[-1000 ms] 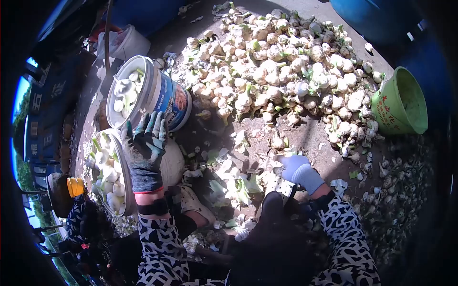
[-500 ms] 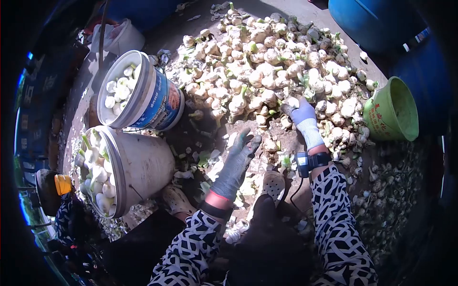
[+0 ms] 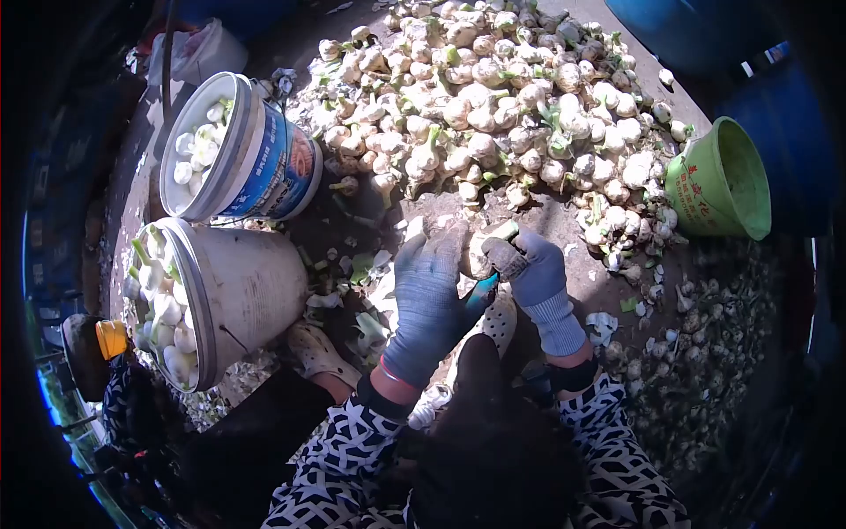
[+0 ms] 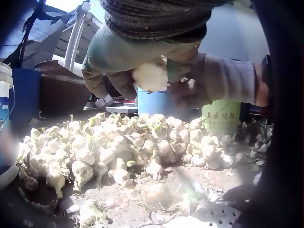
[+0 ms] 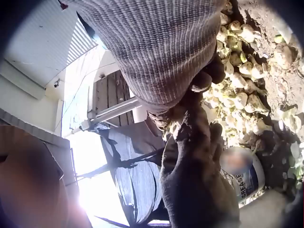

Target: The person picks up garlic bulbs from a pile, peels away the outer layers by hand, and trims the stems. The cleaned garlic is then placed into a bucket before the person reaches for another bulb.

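Both gloved hands meet over the ground in front of the person, at one garlic bulb (image 3: 477, 254) with a short green stem. My left hand (image 3: 425, 295), in a grey glove with a teal thumb, grips the bulb from the left. On the other side my right hand (image 3: 538, 280), in a pale glove, has its fingers curled against the bulb by the stem. The left wrist view shows the bulb's white face (image 4: 151, 77) between the left fingers, the right hand (image 4: 190, 88) close beside it. In the right wrist view the glove cuff hides much of the grip.
A large pile of garlic bulbs (image 3: 493, 106) lies ahead. At left stand a blue-labelled bucket (image 3: 282, 172) and a white bucket (image 3: 251, 278), both holding peeled garlic. A green bucket (image 3: 718, 181) is at right. Peels and clogs (image 3: 322, 353) lie near the feet.
My left hand has left the buckets and moved right to the bulb. The right hand reached forward to the pile, then came back toward the body with a garlic bulb.
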The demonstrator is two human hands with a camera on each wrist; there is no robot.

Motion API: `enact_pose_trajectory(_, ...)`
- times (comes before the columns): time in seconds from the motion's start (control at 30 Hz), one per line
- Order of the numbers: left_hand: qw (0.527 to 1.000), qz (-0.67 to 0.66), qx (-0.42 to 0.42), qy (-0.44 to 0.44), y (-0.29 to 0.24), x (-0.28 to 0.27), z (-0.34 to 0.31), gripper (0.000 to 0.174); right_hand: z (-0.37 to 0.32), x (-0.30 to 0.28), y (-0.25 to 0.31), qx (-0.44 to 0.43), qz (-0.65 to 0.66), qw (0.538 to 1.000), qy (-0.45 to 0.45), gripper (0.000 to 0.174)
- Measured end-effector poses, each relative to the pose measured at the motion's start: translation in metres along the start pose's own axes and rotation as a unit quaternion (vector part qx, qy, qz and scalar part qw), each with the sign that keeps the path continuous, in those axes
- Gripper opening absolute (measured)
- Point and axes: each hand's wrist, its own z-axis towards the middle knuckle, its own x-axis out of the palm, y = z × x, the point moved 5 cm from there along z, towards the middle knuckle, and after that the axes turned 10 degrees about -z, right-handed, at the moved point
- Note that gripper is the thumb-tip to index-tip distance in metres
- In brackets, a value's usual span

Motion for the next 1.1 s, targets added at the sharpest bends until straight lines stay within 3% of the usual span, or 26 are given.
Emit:
enact_pose_trajectory(0.03,0.994,0.084,0.068,-0.023,-0.007,-0.005,-0.002,0.069,-0.002,0.001,-0.002,0.02,0.037,0.999,-0.006,0.015)
enact_pose_trajectory(0.1,0.995,0.062,0.072,-0.016,0.0,-0.011,-0.005,0.067,-0.006,0.004,-0.008,0.009,0.067,0.998,-0.001,0.013)
enact_pose_trajectory(0.17,0.997,-0.065,0.026,0.015,0.015,-0.013,-0.009,0.066,-0.012,0.002,-0.004,-0.034,0.028,0.999,0.024,0.011)
enact_pose_trajectory(0.2,0.99,-0.121,-0.036,0.064,0.016,-0.016,-0.01,0.064,-0.015,0.002,-0.004,-0.057,0.047,0.997,0.028,0.012)
enact_pose_trajectory(0.23,0.929,-0.318,-0.143,0.121,0.024,-0.013,-0.013,0.067,-0.018,0.001,-0.005,-0.054,0.049,0.997,0.028,0.012)
enact_pose_trajectory(0.3,0.842,-0.435,-0.256,0.192,0.021,-0.019,-0.014,0.071,-0.019,0.005,-0.008,0.032,0.243,0.962,0.118,0.014)
enact_pose_trajectory(0.33,0.842,-0.434,-0.255,0.192,0.018,-0.021,-0.014,0.071,-0.02,0.004,-0.007,0.118,0.273,0.941,0.164,0.017)
enact_pose_trajectory(0.37,0.845,-0.417,-0.269,0.197,0.017,-0.022,-0.015,0.074,-0.017,0.006,-0.008,0.117,0.274,0.94,0.165,0.017)
enact_pose_trajectory(0.4,0.847,-0.401,-0.284,0.202,0.016,-0.021,-0.017,0.077,-0.012,0.004,-0.004,0.012,0.144,0.982,0.123,0.017)
enact_pose_trajectory(0.43,0.848,-0.401,-0.284,0.201,0.02,-0.016,-0.018,0.077,-0.01,0.003,0.004,-0.095,0.009,0.993,0.076,0.018)
enact_pose_trajectory(0.47,0.938,-0.286,-0.127,0.148,0.02,-0.018,-0.013,0.078,-0.01,0.007,0.006,-0.095,0.009,0.993,0.076,0.018)
enact_pose_trajectory(0.5,0.983,-0.159,0.036,0.09,0.009,-0.02,-0.011,0.078,-0.011,0.011,0.007,-0.07,0.052,0.995,0.057,0.018)
enact_pose_trajectory(0.57,0.982,-0.168,0.013,0.082,0.01,-0.018,-0.016,0.077,-0.014,0.012,0.008,-0.044,0.097,0.993,0.041,0.019)
enact_pose_trajectory(0.63,0.985,-0.164,0.018,0.046,0.008,-0.024,-0.016,0.078,-0.016,0.01,0.015,-0.045,0.049,0.996,0.064,0.018)
enact_pose_trajectory(0.67,0.953,-0.296,-0.046,0.046,0.007,-0.026,-0.02,0.078,-0.017,0.011,0.016,-0.048,0.081,0.993,0.066,0.018)
enact_pose_trajectory(0.7,0.918,-0.352,-0.176,0.046,0.002,-0.027,-0.018,0.095,-0.018,0.011,0.016,-0.047,0.082,0.993,0.068,0.018)
enact_pose_trajectory(0.77,0.732,-0.61,-0.3,0.048,0.028,-0.01,-0.031,0.082,-0.02,0.014,0.016,-0.048,0.079,0.989,0.117,0.016)
enact_pose_trajectory(0.8,0.943,-0.274,-0.124,0.143,0.013,-0.025,-0.016,0.067,-0.021,0.014,0.016,-0.048,0.08,0.989,0.117,0.016)
enact_pose_trajectory(0.83,0.99,0.0,0.065,0.121,0.011,-0.029,-0.021,0.058,-0.025,0.022,0.014,-0.01,0.146,0.969,0.197,0.016)
enact_pose_trajectory(0.87,0.975,-0.178,-0.027,0.128,0.017,-0.031,-0.02,0.05,-0.032,0.03,0.014,0.028,0.211,0.937,0.276,0.015)
enact_pose_trajectory(0.9,0.921,-0.349,-0.117,0.128,0.021,-0.03,-0.016,0.043,-0.039,0.038,0.015,0.065,0.273,0.893,0.351,0.015)
enact_pose_trajectory(0.93,0.889,-0.353,-0.258,0.137,0.035,-0.023,-0.013,0.035,-0.044,0.039,0.023,0.144,0.276,0.863,0.397,0.023)
enact_pose_trajectory(0.97,0.889,-0.353,-0.255,0.139,0.036,-0.02,-0.008,0.035,-0.044,0.046,0.016,0.143,0.276,0.864,0.395,0.023)
enact_pose_trajectory(1.03,0.81,-0.4,-0.422,-0.082,0.063,-0.023,-0.013,0.05,-0.042,0.064,-0.003,0.187,0.525,0.745,0.366,0.031)
enact_pose_trajectory(1.07,0.848,-0.378,-0.366,-0.063,0.065,-0.025,-0.019,0.061,-0.037,0.066,-0.012,0.201,0.539,0.735,0.359,0.036)
enact_pose_trajectory(1.1,0.861,-0.43,-0.26,-0.081,0.041,-0.028,-0.022,0.047,-0.036,0.065,-0.01,0.199,0.542,0.735,0.357,0.036)
